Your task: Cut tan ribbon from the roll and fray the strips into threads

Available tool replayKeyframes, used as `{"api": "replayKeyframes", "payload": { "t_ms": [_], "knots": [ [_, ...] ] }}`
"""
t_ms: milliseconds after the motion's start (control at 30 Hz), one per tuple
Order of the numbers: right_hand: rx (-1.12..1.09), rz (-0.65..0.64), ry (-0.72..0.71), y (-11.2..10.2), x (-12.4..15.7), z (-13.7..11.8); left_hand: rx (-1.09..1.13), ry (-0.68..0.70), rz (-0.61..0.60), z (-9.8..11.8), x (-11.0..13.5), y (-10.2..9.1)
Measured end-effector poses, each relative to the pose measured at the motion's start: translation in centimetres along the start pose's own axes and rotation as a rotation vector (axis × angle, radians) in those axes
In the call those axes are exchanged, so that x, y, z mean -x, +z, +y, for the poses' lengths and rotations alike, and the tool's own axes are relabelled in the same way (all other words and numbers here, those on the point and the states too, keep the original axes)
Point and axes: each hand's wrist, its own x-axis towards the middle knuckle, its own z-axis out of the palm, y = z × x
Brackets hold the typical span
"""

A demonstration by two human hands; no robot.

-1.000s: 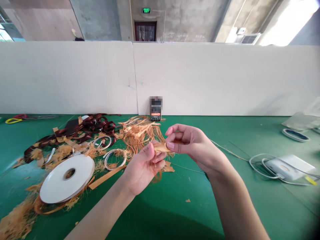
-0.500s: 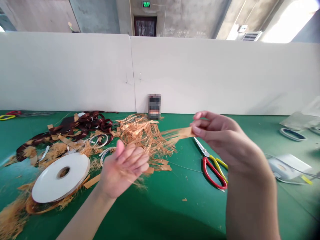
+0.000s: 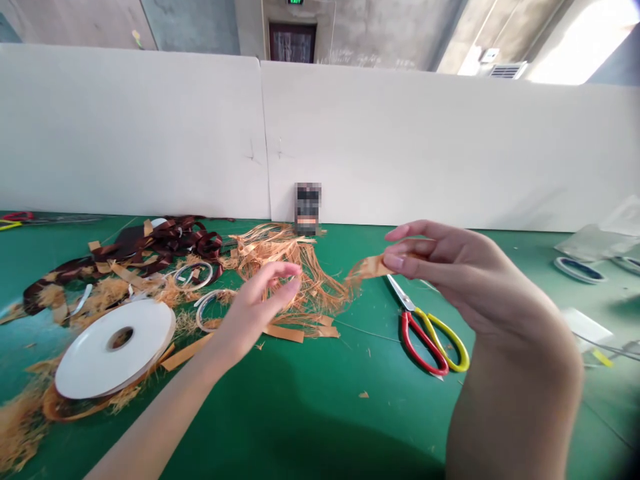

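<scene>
Between thumb and fingertips, my right hand pinches a short tan ribbon strip. Loose, frayed threads hang from the strip's left end. My left hand hovers over the table with thumb and fingers apart, and nothing shows between them. Just beyond it lies a heap of frayed tan ribbon pieces. Scissors with one red and one yellow handle rest below my right hand, blades slightly parted. A flat tan ribbon piece lies below my left hand.
A white spool lies at left among tan fibres. Dark brown ribbon is tangled behind it. A small pixelated object leans on the white partition. White boxes and a plastic bag sit at right.
My left hand has turned and its curled fingers have opened; loose fibres beneath it are gone from view. The strip in my right hand now droops at its frayed end.
</scene>
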Motion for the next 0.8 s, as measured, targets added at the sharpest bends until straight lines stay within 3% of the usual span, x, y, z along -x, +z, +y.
{"api": "replayKeyframes", "payload": {
  "t_ms": [133,233,567,800],
  "knots": [
    [-0.014,-0.121,0.026,0.9,-0.2,0.1,0.163,0.03,-0.31,2.5,-0.6,3.7],
    [-0.008,-0.136,0.037,1.1,-0.2,0.1,0.241,-0.044,-0.396,2.3,-1.2,4.8],
    [0.087,-0.028,0.047,1.0,0.0,0.2,0.228,-0.084,-0.085,1.0,-1.1,2.7],
    [0.177,-0.03,-0.02,0.7,-0.2,0.5,0.058,-0.022,0.203,-1.2,-2.7,-0.6]
  ]
}}
